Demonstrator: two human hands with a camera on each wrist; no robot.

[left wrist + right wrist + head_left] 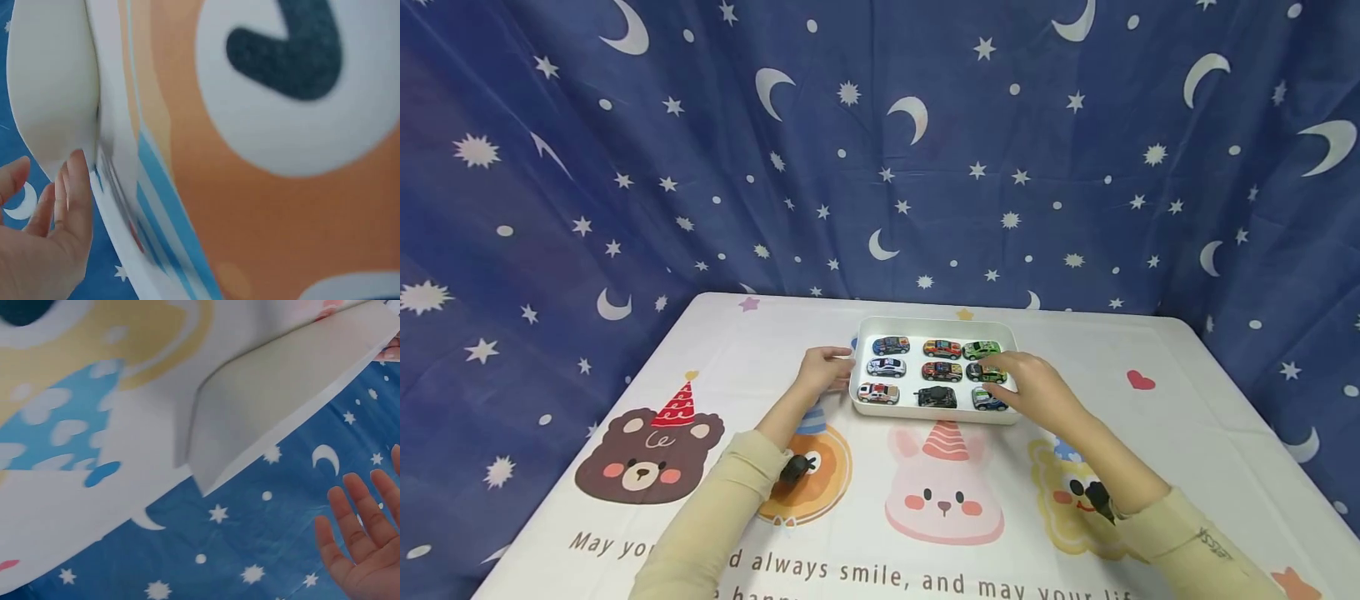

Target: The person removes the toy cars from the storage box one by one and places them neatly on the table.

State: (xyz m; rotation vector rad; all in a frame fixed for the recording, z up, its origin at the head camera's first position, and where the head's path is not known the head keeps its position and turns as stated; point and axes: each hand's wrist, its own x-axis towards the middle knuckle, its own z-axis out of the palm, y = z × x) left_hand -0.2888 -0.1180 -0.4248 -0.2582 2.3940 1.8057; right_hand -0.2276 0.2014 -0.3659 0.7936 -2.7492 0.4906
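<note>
A shallow white tray [895,410] holds several small toy cars in rows. My left hand [826,371] is at the tray's left wall; in the left wrist view its fingers [76,187] are fairly straight, with fingertips at the outer wall. My right hand [1033,385] is over the tray's right side, close to a green-and-black car [985,373] and a blue-and-white car [988,399]. The right wrist view shows its fingers [359,528] spread, holding nothing. A green car [981,350], a black tank-like toy [937,397] and a white-and-orange car [878,393] lie nearby.
The tray stands on a table with a white printed cloth [865,467] showing cartoon animals and lettering. A dark blue curtain [880,183] with moons and stars hangs behind the table. Dark objects at both wrists [794,468] are partly hidden by the sleeves.
</note>
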